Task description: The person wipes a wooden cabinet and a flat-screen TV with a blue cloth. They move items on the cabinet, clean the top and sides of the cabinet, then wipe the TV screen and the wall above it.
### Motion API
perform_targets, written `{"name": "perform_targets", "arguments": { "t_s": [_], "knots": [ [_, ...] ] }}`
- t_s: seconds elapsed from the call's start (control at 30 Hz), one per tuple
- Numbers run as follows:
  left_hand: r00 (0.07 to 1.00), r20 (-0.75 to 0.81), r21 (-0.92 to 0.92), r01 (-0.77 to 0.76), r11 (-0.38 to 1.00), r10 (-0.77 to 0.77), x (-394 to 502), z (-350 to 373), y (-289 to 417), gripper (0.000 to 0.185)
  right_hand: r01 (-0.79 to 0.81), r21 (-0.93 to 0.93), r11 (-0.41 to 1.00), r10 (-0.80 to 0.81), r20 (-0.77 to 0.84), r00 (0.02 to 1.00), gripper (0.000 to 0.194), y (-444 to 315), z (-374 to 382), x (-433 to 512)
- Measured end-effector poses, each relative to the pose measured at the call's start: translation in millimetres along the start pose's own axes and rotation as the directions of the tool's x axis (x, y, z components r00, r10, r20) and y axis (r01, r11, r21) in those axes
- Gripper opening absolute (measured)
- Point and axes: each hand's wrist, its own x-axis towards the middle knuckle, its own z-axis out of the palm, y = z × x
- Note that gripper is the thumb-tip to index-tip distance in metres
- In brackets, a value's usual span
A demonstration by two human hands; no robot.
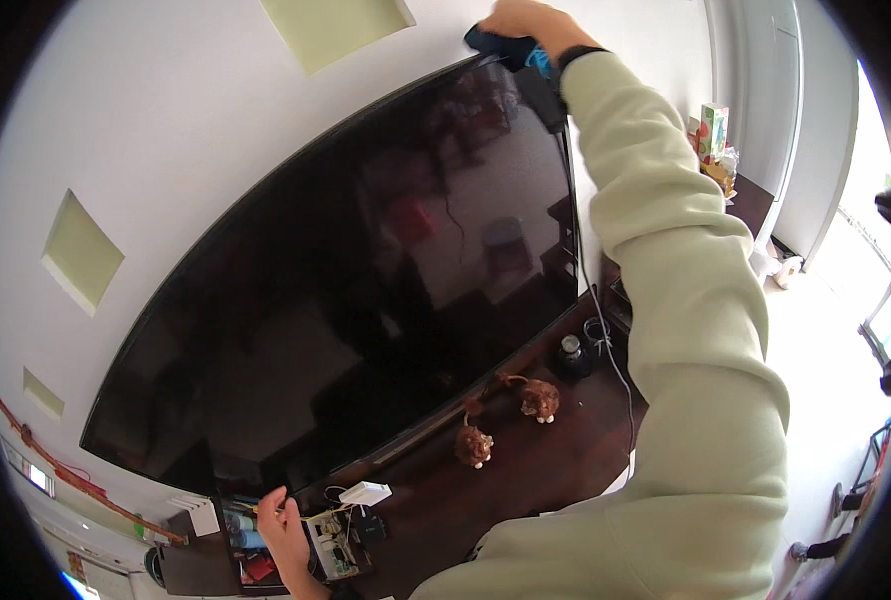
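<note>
A large flat-screen television [318, 277] with a dark, reflective screen spans the middle of the view against a white wall. My right hand [524, 19] reaches up to its top right corner and grips a dark cloth [504, 46] with a bright blue patch. The cloth lies against the television's top edge. At the lower left, my left hand [284, 532] is raised with loosely bent fingers and nothing visible in it. It is near the television's bottom edge, in front of an open compartment holding blue items [247, 531].
On the dark wooden cabinet [520, 472] sit two brown furry ornaments [475, 447], a dark jar [571, 354] and a white box-shaped device [365, 493]. A cable [612, 352] hangs at the right. A white router [204, 516] stands lower left. Another person's feet [799, 551] show at right.
</note>
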Motion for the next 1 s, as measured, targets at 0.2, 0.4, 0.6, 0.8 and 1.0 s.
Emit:
{"name": "perform_targets", "arguments": {
  "t_s": [0.2,0.4,0.6,0.8,1.0],
  "knots": [
    [0.994,-0.032,-0.026,0.104,0.994,-0.105,-10,2,-17,0.020,-0.285,0.869,0.405,0.468,0.071,0.881,0.045,80,-6,-38],
    [0.995,0.017,-0.122,0.099,0.988,-0.098,0,20,-15,0.020,-0.323,0.946,0.011,0.234,0.311,0.921,0.043,109,42,-83],
    [0.989,0.062,-0.144,0.138,0.980,-0.131,-3,27,-14,0.020,-0.272,0.962,0.018,0.299,0.254,0.920,0.040,125,70,-130],
    [0.969,0.134,-0.056,0.217,0.974,-0.208,-14,19,-24,0.022,-0.269,0.950,0.159,0.362,0.197,0.911,0.038,145,104,-181],
    [0.928,0.220,-0.023,0.314,0.949,-0.302,-19,27,-40,0.027,-0.350,0.844,0.407,0.419,0.167,0.892,0.035,177,165,-239]
  ]
}}
